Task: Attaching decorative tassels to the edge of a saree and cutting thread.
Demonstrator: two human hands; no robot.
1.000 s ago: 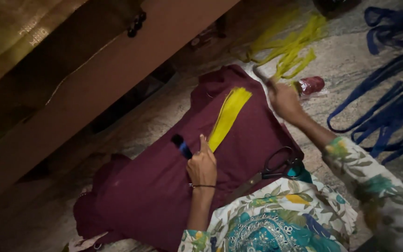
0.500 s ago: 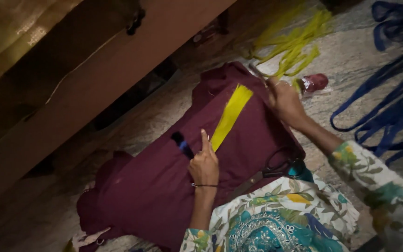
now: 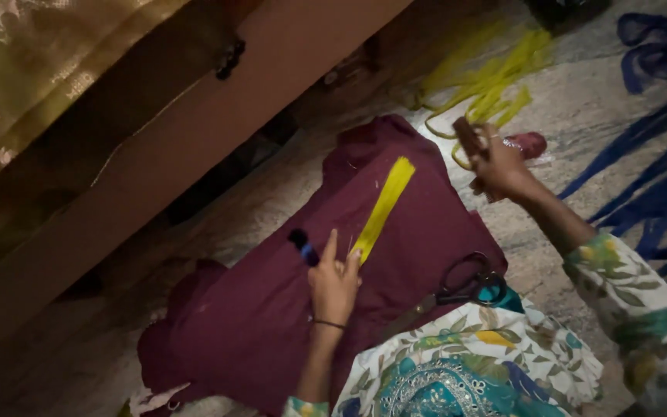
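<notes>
A maroon cloth [image 3: 256, 332] lies spread on the floor in front of my lap. A flat yellow strip [image 3: 384, 205] rests on it, running away from me. My left hand [image 3: 333, 282] presses the strip's near end with its fingertips and holds a small blue pen-like thing [image 3: 303, 245]. My right hand [image 3: 499, 166] is raised off the cloth to the right, gripping a short brown stick-like piece [image 3: 468, 137]. What that piece is I cannot tell.
Black-handled scissors [image 3: 468, 289] lie on the cloth near my patterned lap. A heap of yellow strips [image 3: 488, 77] and a small red object [image 3: 530, 143] lie beyond. Blue strips [image 3: 658, 177] spread at right. A wooden bed frame [image 3: 194, 154] runs along the left.
My right hand has left the far end of the yellow strip and lifted to the right with the brown piece. My left hand stays on the near end.
</notes>
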